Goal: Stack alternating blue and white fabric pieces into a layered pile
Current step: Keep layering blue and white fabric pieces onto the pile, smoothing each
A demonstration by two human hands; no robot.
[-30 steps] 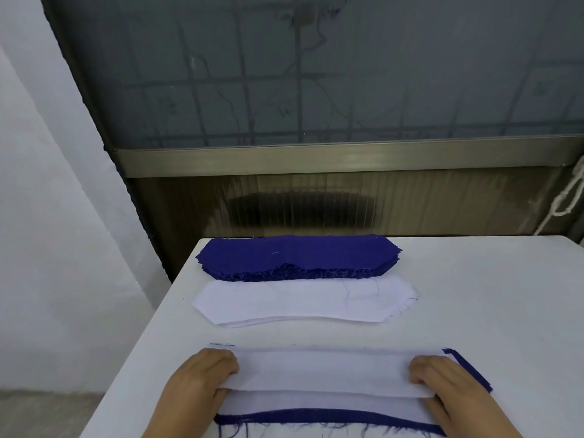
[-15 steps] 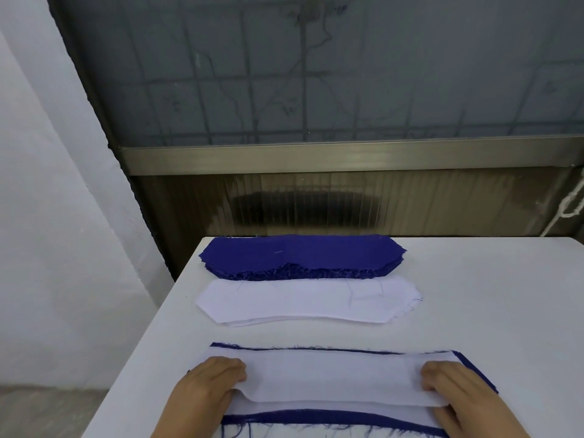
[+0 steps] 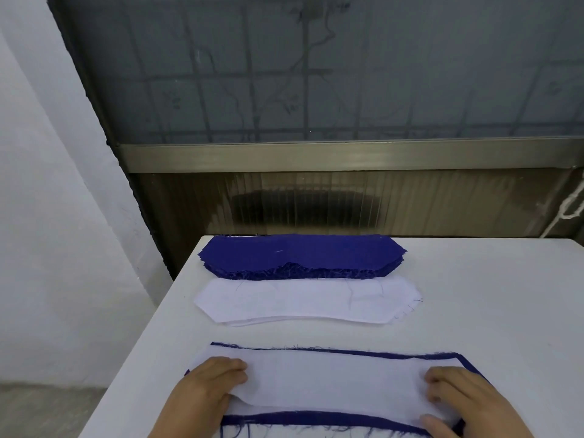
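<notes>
Head view: the left hand and right hand lie apart, fingers seemingly flat, pressing the ends of a white piece onto the layered pile, nearer than the white stack and blue stack. Uneven pressure could skew the piece, leaving blue edges exposed.
</notes>
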